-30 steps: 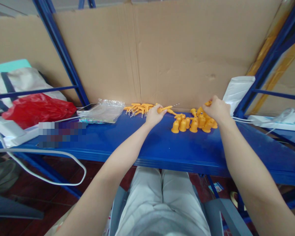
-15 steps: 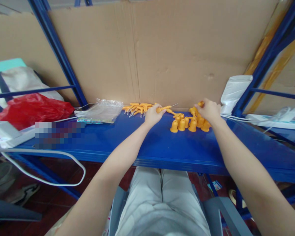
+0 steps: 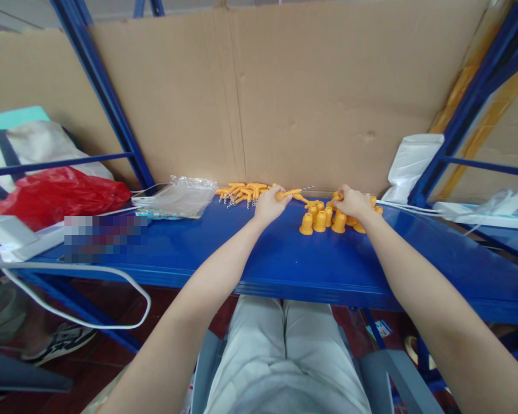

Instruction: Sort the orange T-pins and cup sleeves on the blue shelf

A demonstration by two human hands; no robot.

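My left hand (image 3: 269,206) is closed around an orange corkscrew (image 3: 290,194), whose metal spiral points right toward the cardboard. To its left lies a pile of orange corkscrews (image 3: 246,190), with T-shaped handles and metal spirals. My right hand (image 3: 353,202) is closed, its fingertips pinching an orange bell-shaped cap (image 3: 338,196), partly hidden by the fingers. Below and around that hand stand several more orange bell-shaped caps (image 3: 319,222) in a cluster. Some of the caps are hidden behind my right hand.
A stack of clear plastic bags (image 3: 181,197) lies left of the corkscrews on the blue table (image 3: 285,259). A red plastic bag (image 3: 64,195) and a white cable (image 3: 129,276) are farther left. Cardboard (image 3: 311,98) walls the back; a white packet (image 3: 414,164) leans at right.
My right hand has moved left and slightly down, toward my left hand, with the cap in its fingers. My left hand has hardly moved and still holds the corkscrew.
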